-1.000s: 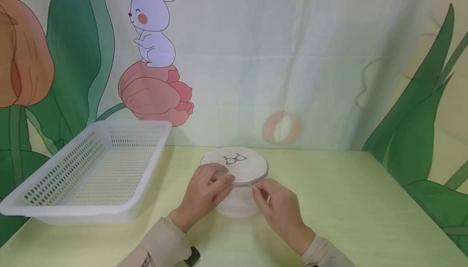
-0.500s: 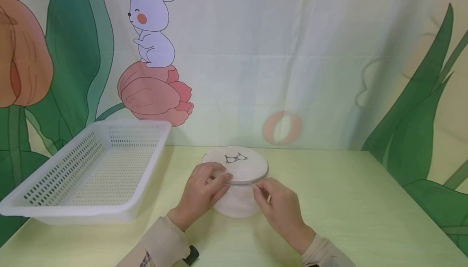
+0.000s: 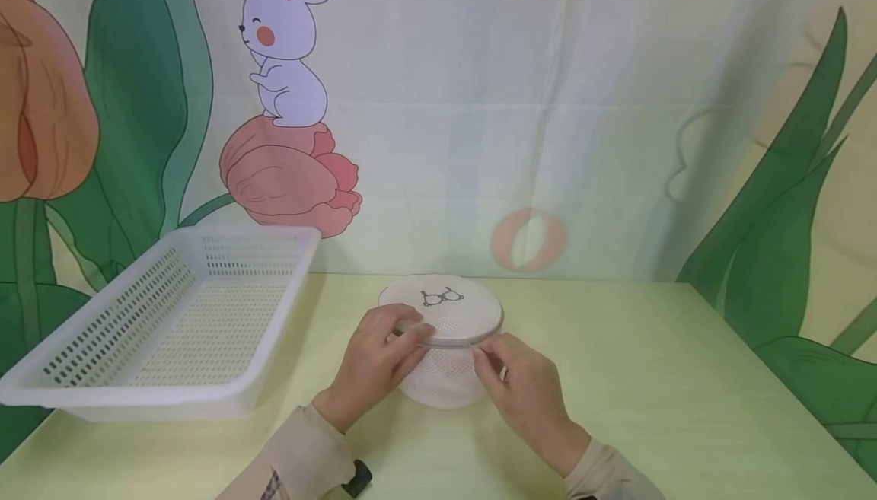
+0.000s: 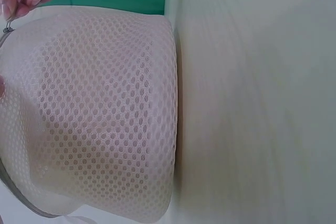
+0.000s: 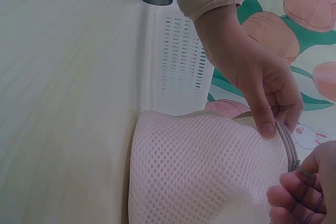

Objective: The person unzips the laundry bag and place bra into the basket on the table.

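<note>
A round white mesh laundry bag [image 3: 445, 378] stands upright on the table, a bra outline printed on its flat top. A grey zipper [image 5: 286, 142] runs around the top edge. My left hand [image 3: 377, 359] grips this edge at the front left, its thumb pressed on the mesh side in the right wrist view. At the front right, my right hand [image 3: 526, 386] pinches the small metal zipper pull [image 4: 8, 27] between thumb and forefinger. The mesh side bulges and creases below the zipper. What the bag holds cannot be seen.
A white slotted plastic basket [image 3: 240, 390] sits to the left on the pale yellow-green table [image 3: 671, 393]. Behind the table's far edge hangs a cloth backdrop [image 3: 438, 119] with a rabbit and tulips.
My left hand and the bag's top have shifted very slightly since one second ago. The right hand stays in practically the same place, still pinching the zipper pull.
</note>
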Available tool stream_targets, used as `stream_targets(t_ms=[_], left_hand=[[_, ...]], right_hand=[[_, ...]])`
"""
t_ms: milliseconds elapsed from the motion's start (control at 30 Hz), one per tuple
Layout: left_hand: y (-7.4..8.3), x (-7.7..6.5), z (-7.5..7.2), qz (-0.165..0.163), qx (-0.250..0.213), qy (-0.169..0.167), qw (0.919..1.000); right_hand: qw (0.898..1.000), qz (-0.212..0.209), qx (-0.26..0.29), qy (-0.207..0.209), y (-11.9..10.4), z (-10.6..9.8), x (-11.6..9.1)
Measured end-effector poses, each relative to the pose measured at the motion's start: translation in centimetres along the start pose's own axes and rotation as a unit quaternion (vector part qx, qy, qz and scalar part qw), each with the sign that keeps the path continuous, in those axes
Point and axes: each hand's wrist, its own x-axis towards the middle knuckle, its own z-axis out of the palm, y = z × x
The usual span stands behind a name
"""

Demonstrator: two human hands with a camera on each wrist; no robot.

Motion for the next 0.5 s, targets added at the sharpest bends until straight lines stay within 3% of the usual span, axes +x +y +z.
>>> stream_targets(t_ms=[500], left_hand=[[-0.14, -0.17, -0.29, -0.028, -0.003, -0.019, 0.9994]], right_hand=[[1.0, 0.013, -0.007, -0.009, 0.13, -0.15, 0.06]])
